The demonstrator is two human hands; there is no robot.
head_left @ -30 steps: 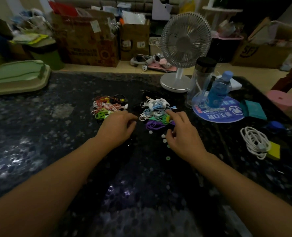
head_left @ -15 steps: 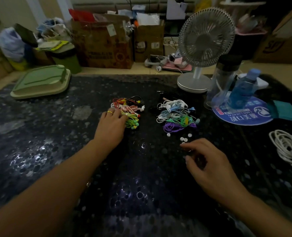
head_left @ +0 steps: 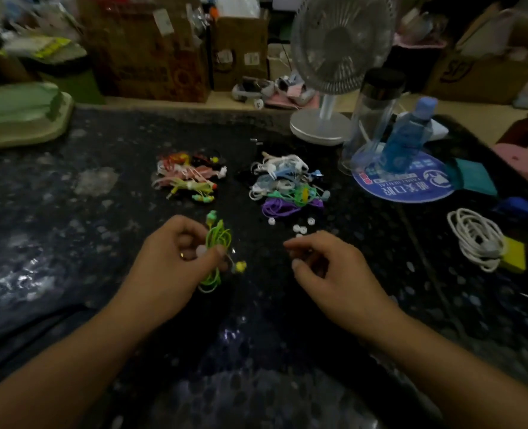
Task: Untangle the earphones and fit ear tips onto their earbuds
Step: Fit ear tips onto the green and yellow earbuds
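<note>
- Since half a second back, the left hand (head_left: 176, 258) has left the left-side pile of coloured earphones (head_left: 188, 178) and now grips a coiled lime-green wired earphone set (head_left: 217, 243) above the dark speckled stone table (head_left: 70, 243).
- Right hand (head_left: 330, 267) hangs near it, fingers curled; whether it pinches anything, I can't tell.
- Small white silicone ear tips (head_left: 299, 227) lie loose just beyond; a careless sweep could scatter them.
- Pulling that coil hard would likely tighten its knots.

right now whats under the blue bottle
The blue bottle stands on a round blue printed mat. The mat's middle is covered by the bottle, so its print there cannot be seen.
</note>
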